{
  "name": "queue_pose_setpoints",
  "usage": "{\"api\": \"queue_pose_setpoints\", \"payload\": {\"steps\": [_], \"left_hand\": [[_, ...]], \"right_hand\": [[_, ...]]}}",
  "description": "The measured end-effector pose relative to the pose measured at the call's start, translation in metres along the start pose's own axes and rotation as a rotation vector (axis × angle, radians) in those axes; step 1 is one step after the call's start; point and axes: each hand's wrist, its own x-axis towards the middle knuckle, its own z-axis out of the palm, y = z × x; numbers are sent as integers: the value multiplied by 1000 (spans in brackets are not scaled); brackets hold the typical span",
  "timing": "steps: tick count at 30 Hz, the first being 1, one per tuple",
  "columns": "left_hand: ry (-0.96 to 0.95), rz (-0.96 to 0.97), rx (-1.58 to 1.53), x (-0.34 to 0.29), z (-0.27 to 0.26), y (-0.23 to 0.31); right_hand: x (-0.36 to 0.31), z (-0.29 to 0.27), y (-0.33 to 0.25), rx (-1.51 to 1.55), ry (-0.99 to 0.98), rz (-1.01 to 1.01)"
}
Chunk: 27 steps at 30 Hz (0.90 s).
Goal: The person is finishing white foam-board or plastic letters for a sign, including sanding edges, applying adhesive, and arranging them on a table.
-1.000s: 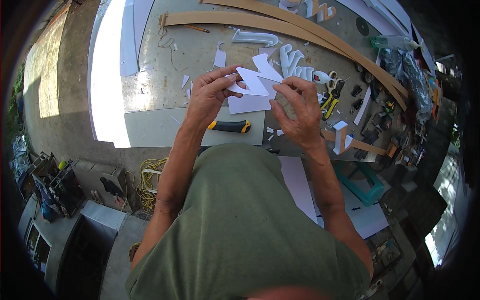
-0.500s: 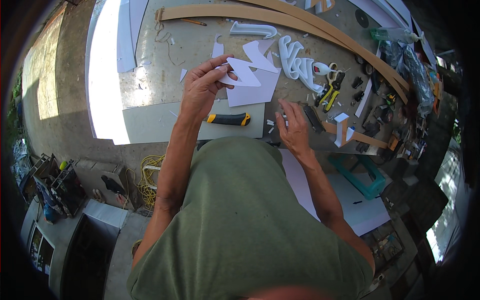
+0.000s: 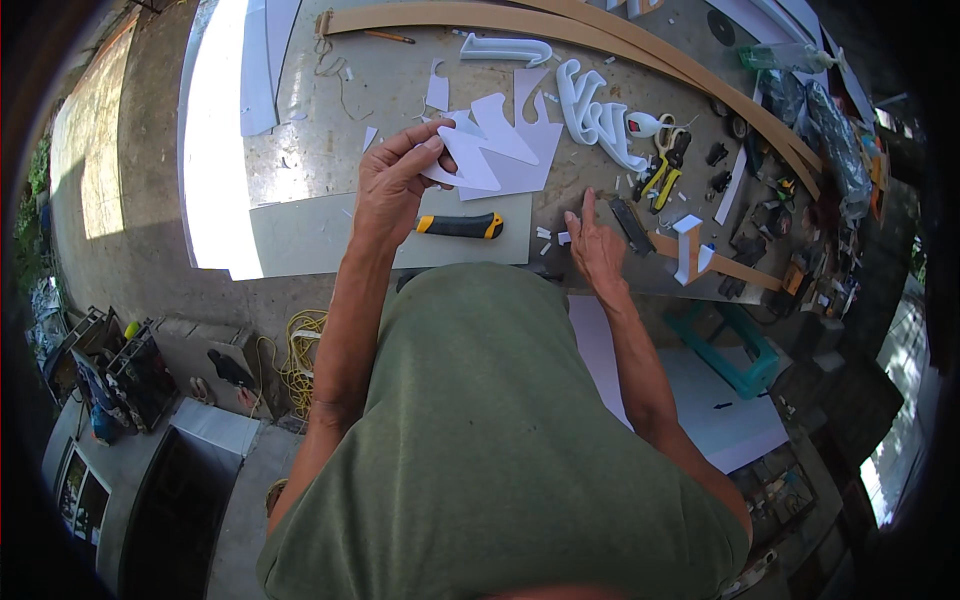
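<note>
My left hand (image 3: 402,180) pinches a white zigzag cutout (image 3: 507,135) between thumb and fingers, above the table. Beneath it lies a white sheet (image 3: 535,172) with curved cut edges, partly covered by the cutout. A utility knife (image 3: 460,226) with a black and yellow handle rests just right of my left wrist. My right hand (image 3: 598,250) is at the table's near side, its index finger stretched out and thumb apart, beside small white offcuts (image 3: 544,234). Right of its fingers is a dark flat block (image 3: 630,226).
White raised-edge letter shapes (image 3: 590,115) lie beyond my hands, near a glue bottle (image 3: 645,125) and yellow-handled pliers (image 3: 668,170). Long brown strips (image 3: 600,45) cross the table's far side. A green stool (image 3: 735,360) stands below at right.
The zigzag cutout has turned and shifted slightly in my left hand. My right hand has moved slightly, and its index finger now points forward. The view has shifted a little.
</note>
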Motion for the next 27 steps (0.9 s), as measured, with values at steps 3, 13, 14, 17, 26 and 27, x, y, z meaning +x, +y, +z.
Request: {"api": "queue_pose_setpoints", "payload": {"steps": [3, 13, 14, 17, 26, 27], "left_hand": [[9, 30, -3, -13, 2, 5], [23, 109, -87, -59, -30, 7], [30, 106, -97, -63, -34, 7], [-21, 107, -90, -69, -50, 7], [-68, 18, 64, -92, -97, 23], [-73, 12, 102, -94, -100, 27]], "right_hand": [[2, 2, 8, -37, 0, -29], [-69, -33, 19, 124, -63, -22], [-89, -24, 24, 169, -114, -2], [-160, 1, 4, 694, -461, 409], [-202, -16, -86, 880, 48, 135], [-196, -32, -112, 923, 185, 38]]}}
